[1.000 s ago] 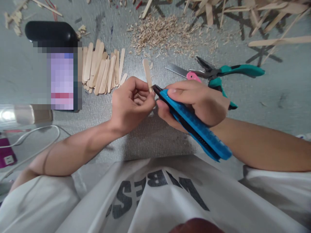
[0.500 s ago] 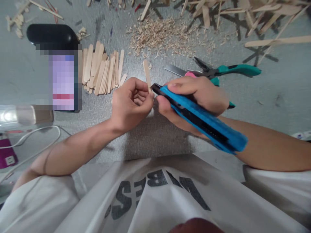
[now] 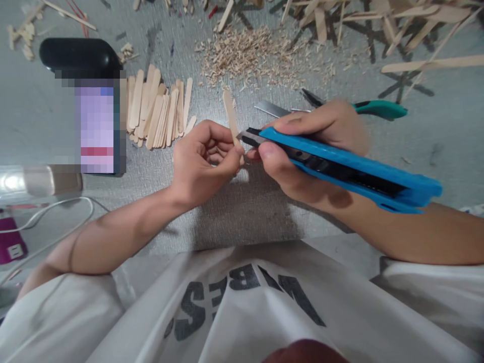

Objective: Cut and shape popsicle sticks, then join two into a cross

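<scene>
Between the thumb and fingers of my left hand (image 3: 207,156) a wooden craft stick (image 3: 230,113) is pinched, its rounded end pointing away from me. My right hand (image 3: 317,146) grips a blue utility knife (image 3: 351,169). The short blade tip meets the right edge of the stick, just above my left thumb. Left of my left hand lies a pile of craft sticks (image 3: 155,111). Behind my right hand are green-handled pliers (image 3: 380,109), partly hidden, and a flat metal blade (image 3: 270,108).
Wood shavings (image 3: 242,53) are heaped beyond my hands. A structure of joined sticks (image 3: 389,25) stands at the far right. To the left are a phone (image 3: 97,128) with a blurred screen, a black rounded object (image 3: 79,54), a white cable (image 3: 56,200) and a purple charger (image 3: 11,237).
My right hand has shifted right and turned, so the knife lies flatter with its rear end farther right. The left hand has barely moved, while the stick leans slightly more.
</scene>
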Demonstrator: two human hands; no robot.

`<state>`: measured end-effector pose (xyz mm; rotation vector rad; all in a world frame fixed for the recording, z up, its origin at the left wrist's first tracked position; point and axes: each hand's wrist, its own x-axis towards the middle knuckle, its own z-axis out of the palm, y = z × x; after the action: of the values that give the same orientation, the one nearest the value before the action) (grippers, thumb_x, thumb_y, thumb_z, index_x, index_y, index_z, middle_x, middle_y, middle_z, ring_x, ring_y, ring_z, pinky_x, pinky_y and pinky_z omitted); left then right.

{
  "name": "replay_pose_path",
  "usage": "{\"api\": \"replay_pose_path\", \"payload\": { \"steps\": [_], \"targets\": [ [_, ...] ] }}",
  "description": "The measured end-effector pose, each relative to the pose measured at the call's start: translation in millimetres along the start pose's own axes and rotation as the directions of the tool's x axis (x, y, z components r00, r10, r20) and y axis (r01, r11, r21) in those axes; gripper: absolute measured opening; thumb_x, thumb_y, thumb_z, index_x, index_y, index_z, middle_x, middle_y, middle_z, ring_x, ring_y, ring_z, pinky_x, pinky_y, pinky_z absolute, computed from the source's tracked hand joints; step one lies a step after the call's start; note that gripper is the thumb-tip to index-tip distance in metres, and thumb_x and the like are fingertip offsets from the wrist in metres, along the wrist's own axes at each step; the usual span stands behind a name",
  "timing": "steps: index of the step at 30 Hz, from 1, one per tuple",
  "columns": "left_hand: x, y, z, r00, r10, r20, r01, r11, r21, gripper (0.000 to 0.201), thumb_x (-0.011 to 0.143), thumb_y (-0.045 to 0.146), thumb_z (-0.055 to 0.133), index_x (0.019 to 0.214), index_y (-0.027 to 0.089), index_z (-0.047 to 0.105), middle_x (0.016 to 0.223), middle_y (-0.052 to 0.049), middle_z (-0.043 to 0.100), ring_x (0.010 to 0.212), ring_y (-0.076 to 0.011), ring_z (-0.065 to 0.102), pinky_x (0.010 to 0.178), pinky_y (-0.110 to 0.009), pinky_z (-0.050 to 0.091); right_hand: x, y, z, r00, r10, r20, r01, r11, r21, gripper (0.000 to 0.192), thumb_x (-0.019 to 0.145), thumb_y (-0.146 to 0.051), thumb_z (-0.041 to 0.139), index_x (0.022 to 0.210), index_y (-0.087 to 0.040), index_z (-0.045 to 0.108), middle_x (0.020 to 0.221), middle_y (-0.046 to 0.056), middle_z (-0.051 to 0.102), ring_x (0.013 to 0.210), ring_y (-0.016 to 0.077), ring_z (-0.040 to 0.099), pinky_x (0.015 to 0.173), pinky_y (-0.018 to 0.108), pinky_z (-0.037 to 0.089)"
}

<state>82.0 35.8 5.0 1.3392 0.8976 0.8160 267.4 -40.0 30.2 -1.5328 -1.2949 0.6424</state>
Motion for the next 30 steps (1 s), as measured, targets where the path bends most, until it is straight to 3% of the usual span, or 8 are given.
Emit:
{"api": "replay_pose_path", "payload": {
  "steps": [4, 9, 15, 19, 21, 24, 28, 30],
  "targets": [
    [0.4, 1.6, -2.1, 1.0, -0.011, 0.027, 0.011, 1.0, 0.004, 0.036, 0.094, 0.035, 0.102, 0.091, 0.022, 0.07, 0.078, 0.001, 0.081, 0.063, -0.0119, 0.077, 0.055, -0.021, 0.063, 0.8, 7.1, -2.0, 0.991, -0.133, -0.021, 0.134, 0.99, 0.041, 0.018, 0.097, -0.045, 0.091, 0.093, -0.035, 0.077, 0.091, 0.002, 0.089, 0.075, 0.0274, 0.084, 0.064, 0.045, 0.066],
    [2.5, -5.5, -4.6, 0.999, 0.011, 0.043, -0.012, 1.0, 0.018, 0.03, 0.095, 0.032, 0.1, 0.093, 0.022, 0.071, 0.076, 0.002, 0.077, 0.061, -0.0121, 0.076, 0.053, -0.022, 0.061, 2.0, 20.8, -3.5, 0.991, -0.135, -0.024, 0.137, 0.983, 0.124, 0.01, 0.105, -0.041, 0.083, 0.105, -0.035, 0.075, 0.097, 0.0, 0.089, 0.078, 0.0272, 0.087, 0.068, 0.045, 0.066],
    [2.8, -17.0, -5.0, 0.993, 0.094, -0.068, -0.091, 0.994, 0.053, 0.029, 0.096, 0.022, 0.095, 0.094, 0.023, 0.066, 0.073, 0.007, 0.072, 0.058, -0.0073, 0.069, 0.051, -0.017, 0.049, -1.1, 12.8, -17.1, 0.97, -0.236, 0.059, 0.241, 0.966, -0.096, 0.014, 0.098, -0.043, 0.092, 0.098, -0.036, 0.08, 0.093, 0.0, 0.087, 0.077, 0.0266, 0.082, 0.07, 0.045, 0.067],
    [6.7, -22.1, -5.0, 0.961, 0.219, -0.169, -0.213, 0.976, 0.054, 0.031, 0.102, 0.033, 0.093, 0.097, 0.024, 0.064, 0.069, 0.009, 0.067, 0.055, -0.0074, 0.067, 0.05, -0.018, 0.047, 2.4, 15.4, -21.3, 0.93, -0.357, -0.089, 0.335, 0.921, -0.198, 0.017, 0.107, -0.051, 0.087, 0.112, -0.034, 0.086, 0.083, -0.001, 0.08, 0.068, 0.0219, 0.075, 0.063, 0.04, 0.057],
    [8.7, -24.6, -4.5, 0.923, 0.329, -0.198, -0.332, 0.943, 0.021, 0.034, 0.105, 0.046, 0.091, 0.1, 0.025, 0.065, 0.071, 0.009, 0.067, 0.053, -0.0068, 0.064, 0.05, -0.019, 0.048, 11.0, 23.8, -18.7, 0.929, -0.37, 0.01, 0.356, 0.886, -0.296, 0.022, 0.114, -0.049, 0.078, 0.119, -0.03, 0.088, 0.102, 0.005, 0.087, 0.087, 0.025, 0.083, 0.081, 0.04, 0.062],
    [8.2, -25.6, -3.3, 0.879, 0.424, -0.217, -0.441, 0.897, -0.035, 0.039, 0.11, 0.058, 0.085, 0.104, 0.025, 0.066, 0.073, 0.009, 0.069, 0.049, -0.0051, 0.06, 0.047, -0.017, 0.045, 26.9, 36.7, -13.1, 0.903, -0.289, 0.317, 0.394, 0.853, -0.343, 0.045, 0.119, -0.068, 0.064, 0.126, -0.033, 0.091, 0.087, 0.003, 0.078, 0.085, 0.0244, 0.078, 0.079, 0.038, 0.054],
    [1.5, -21.2, -2.0, 0.905, 0.391, -0.171, -0.413, 0.903, -0.119, 0.037, 0.113, 0.058, 0.083, 0.107, 0.027, 0.063, 0.07, 0.009, 0.071, 0.046, -0.0058, 0.06, 0.045, -0.016, 0.044, 38.4, 45.4, -8.7, 0.877, -0.078, 0.474, 0.275, 0.891, -0.362, 0.05, 0.121, -0.073, 0.056, 0.126, -0.035, 0.089, 0.095, 0.002, 0.078, 0.086, 0.0233, 0.071, 0.079, 0.036, 0.048],
    [-1.6, -19.0, -2.3, 0.917, 0.374, -0.14, -0.393, 0.907, -0.151, 0.035, 0.114, 0.056, 0.082, 0.107, 0.027, 0.063, 0.068, 0.009, 0.072, 0.047, -0.0068, 0.062, 0.046, -0.016, 0.046, 40.6, 49.8, -8.9, 0.848, -0.109, 0.519, 0.338, 0.864, -0.372, 0.046, 0.125, -0.062, 0.051, 0.135, -0.036, 0.087, 0.109, 0.005, 0.081, 0.093, 0.025, 0.07, 0.081, 0.038, 0.047]
  ]
}}
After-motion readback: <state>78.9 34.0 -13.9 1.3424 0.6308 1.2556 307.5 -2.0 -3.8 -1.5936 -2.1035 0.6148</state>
